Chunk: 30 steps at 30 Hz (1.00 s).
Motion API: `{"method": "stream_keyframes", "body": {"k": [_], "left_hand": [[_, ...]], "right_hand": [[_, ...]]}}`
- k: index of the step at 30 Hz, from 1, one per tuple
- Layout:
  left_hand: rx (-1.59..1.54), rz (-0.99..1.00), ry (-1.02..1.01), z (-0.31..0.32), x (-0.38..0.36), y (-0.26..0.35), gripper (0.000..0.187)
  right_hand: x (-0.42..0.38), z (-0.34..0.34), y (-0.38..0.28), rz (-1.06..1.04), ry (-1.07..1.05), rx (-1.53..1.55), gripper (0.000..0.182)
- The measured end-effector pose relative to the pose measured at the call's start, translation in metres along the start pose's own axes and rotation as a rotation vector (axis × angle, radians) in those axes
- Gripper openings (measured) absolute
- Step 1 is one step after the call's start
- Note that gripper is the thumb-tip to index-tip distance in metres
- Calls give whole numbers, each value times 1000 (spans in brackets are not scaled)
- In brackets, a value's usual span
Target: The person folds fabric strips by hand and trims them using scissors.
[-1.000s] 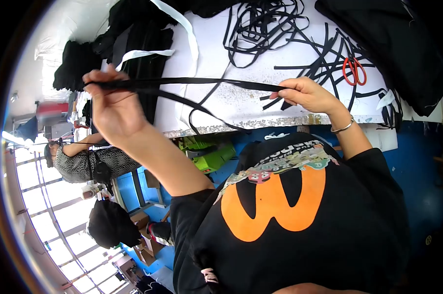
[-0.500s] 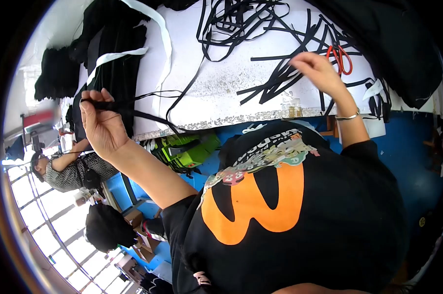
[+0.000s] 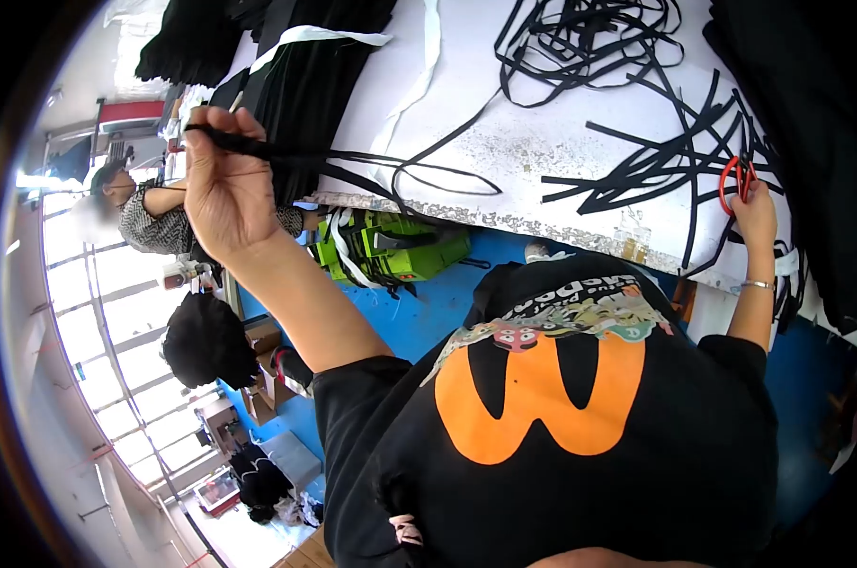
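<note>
My left hand (image 3: pixel 230 185) is raised at the left, its fingers closed on the end of black straps (image 3: pixel 305 163). The straps trail rightward to the white table (image 3: pixel 447 95), one linking to a tangled black heap (image 3: pixel 589 43) at the back. At the right, my right hand (image 3: pixel 756 220) has its fingers on the red handles of scissors (image 3: pixel 729 180). Their blades point toward the back of the table. Cut black strips (image 3: pixel 637 170) lie crossed just left of the scissors.
White bands (image 3: pixel 427 57) and long black fabric (image 3: pixel 315 90) lie at the table's left. Black cloth (image 3: pixel 817 123) hangs at the right. Below the table edge is a green bundle (image 3: pixel 414 248). Another person (image 3: pixel 154 216) is at the far left, near a black pile (image 3: pixel 209 339).
My right hand has moved right and down onto the scissors and closed on their handles. My left hand still holds the straps. The view has shifted, with the table now further right.
</note>
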State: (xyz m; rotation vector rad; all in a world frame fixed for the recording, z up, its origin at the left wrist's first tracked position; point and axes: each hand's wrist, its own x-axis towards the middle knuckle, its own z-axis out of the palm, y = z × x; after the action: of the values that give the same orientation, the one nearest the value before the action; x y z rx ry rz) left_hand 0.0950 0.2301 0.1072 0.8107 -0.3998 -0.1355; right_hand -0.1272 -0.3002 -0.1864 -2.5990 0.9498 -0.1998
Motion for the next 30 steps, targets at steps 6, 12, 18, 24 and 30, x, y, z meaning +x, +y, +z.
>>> {"method": "stream_keyframes", "body": {"k": [6, 12, 18, 24, 30], "left_hand": [[-135, -118, -114, 53, 0, 3, 16], [-94, -269, -234, 93, 9, 5, 15], [-161, -386, -502, 128, 15, -6, 12], [-230, -410, -531, 136, 5, -3, 9], [-290, -336, -450, 114, -23, 10, 9]], "right_hand": [[-5, -31, 17, 194, -367, 675, 19], [-57, -59, -78, 148, -368, 1404, 22], [-73, -22, -209, -271, -460, 1042, 26], [-66, 48, -270, -298, -406, 1028, 48], [-66, 73, -270, -189, -407, 962, 39]]}}
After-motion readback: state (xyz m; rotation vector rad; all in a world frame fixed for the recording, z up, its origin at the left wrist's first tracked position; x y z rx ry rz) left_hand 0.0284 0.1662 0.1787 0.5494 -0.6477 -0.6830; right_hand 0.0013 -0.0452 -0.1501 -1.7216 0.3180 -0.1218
